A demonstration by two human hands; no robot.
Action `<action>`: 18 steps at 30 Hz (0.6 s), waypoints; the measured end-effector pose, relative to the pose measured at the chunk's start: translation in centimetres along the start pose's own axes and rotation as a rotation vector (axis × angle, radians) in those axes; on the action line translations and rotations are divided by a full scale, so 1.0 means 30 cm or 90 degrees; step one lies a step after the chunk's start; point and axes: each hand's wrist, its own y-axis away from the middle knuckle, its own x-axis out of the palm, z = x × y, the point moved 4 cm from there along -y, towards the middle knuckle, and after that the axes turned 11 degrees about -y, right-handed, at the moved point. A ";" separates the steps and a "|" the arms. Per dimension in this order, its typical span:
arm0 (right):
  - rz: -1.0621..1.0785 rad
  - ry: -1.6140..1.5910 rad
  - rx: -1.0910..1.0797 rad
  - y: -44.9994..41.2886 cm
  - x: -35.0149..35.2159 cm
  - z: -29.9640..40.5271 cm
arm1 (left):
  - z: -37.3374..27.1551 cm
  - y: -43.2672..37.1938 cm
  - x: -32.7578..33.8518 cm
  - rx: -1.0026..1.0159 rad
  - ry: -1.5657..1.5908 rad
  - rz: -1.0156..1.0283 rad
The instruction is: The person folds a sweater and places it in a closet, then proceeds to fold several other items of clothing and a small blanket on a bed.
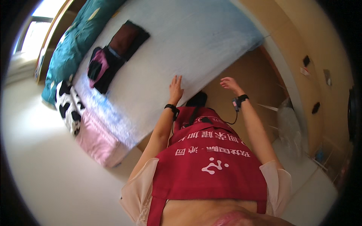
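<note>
My left hand [176,89] is over the near edge of a bed with a pale blue sheet [169,48], its fingers extended and holding nothing. Whether the palm presses on the sheet is hard to tell. Off to the right, my right hand [230,84] hangs in the air above the brown floor, fingers loosely bent, with nothing visible in it. On the sheet lie a folded black and brown garment [123,39] and, against it, black clothing with a pink piece [100,66]. Both wrists wear black straps; a small device with a cable sits on the right one.
A teal quilt [68,56] runs along the bed's left side. Black-and-white cow-print fabric [68,106] and a folded pink blanket [97,138] lie at its corner. Wooden cabinet doors [305,34] stand at right, with a clear plastic bag [290,132] on the floor.
</note>
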 end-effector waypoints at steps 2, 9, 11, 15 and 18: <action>0.007 0.025 0.014 -0.015 0.008 -0.010 | 0.001 0.018 0.063 -0.022 -0.047 0.034; -0.024 0.040 -0.004 -0.050 -0.003 -0.069 | -0.043 0.057 0.160 -0.010 -0.080 0.185; -0.045 0.063 -0.013 -0.066 -0.050 -0.012 | -0.045 0.031 0.170 0.017 -0.093 0.206; 0.008 0.042 -0.020 -0.083 -0.155 0.120 | -0.105 0.103 0.140 -0.005 -0.053 0.253; -0.074 0.238 -0.155 -0.145 -0.161 0.301 | -0.084 0.137 0.085 0.013 -0.072 0.222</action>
